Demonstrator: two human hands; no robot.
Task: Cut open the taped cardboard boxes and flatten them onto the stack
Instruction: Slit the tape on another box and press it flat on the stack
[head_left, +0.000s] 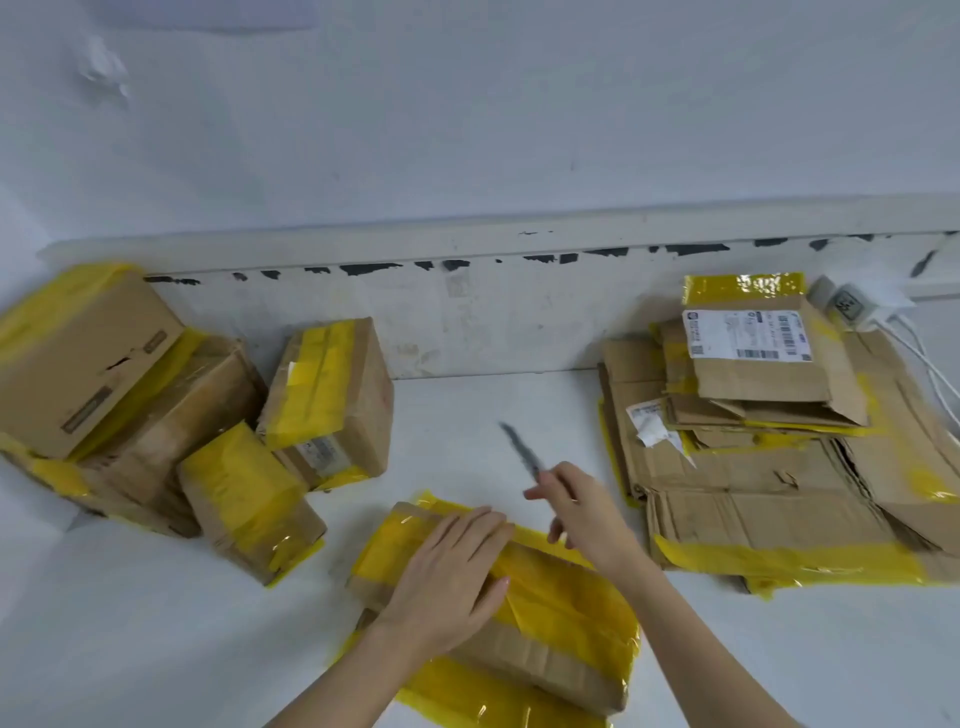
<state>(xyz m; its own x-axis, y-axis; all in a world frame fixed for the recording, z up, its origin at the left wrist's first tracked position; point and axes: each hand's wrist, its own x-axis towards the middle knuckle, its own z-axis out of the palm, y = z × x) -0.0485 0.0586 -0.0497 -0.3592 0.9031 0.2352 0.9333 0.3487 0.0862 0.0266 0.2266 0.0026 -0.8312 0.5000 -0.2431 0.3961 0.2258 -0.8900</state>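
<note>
Box (545, 613) lies flat under left hand (447, 577), long axis toward lower right; right hand (582, 506) grips knife (519, 449) just beyond it.

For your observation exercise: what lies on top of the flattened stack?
A folded box with a white shipping label tops the flattened stack. Lower sheets are mostly covered.
</note>
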